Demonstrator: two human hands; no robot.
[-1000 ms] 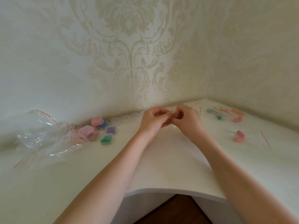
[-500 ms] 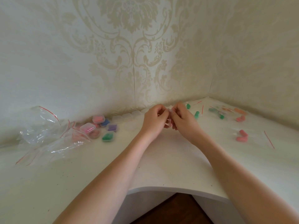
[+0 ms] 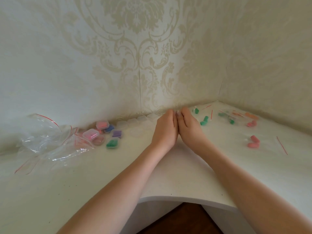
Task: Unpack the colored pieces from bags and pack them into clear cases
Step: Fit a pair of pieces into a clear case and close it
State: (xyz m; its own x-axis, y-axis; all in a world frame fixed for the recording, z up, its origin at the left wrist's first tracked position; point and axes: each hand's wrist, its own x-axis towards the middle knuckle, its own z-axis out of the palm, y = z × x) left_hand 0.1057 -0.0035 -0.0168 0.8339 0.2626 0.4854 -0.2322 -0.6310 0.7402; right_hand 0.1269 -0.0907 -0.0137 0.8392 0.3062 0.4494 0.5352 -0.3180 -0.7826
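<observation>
My left hand (image 3: 164, 132) and my right hand (image 3: 190, 130) lie side by side near the wall, backs up. Their fingertips meet on a small clear thing (image 3: 177, 113) that is too blurred to name. Two green pieces (image 3: 204, 121) lie loose just right of my right hand. Two pink pieces (image 3: 253, 141) lie farther right. A row of empty clear cases (image 3: 132, 122) runs along the wall to the left of my hands. Filled cases sit left of it: pink (image 3: 102, 124), blue (image 3: 109, 128), purple (image 3: 116, 133) and green (image 3: 112, 143).
Crumpled empty zip bags (image 3: 50, 142) with red strips lie at the far left. Small bags holding green, orange and pink pieces (image 3: 233, 117) lie at the back right corner. The white table (image 3: 185, 179) has a curved cut-out front edge over a dark floor.
Both hands moved away from me toward the wall and lowered, with the fingers stretching forward. The green pieces beside my right hand came into view.
</observation>
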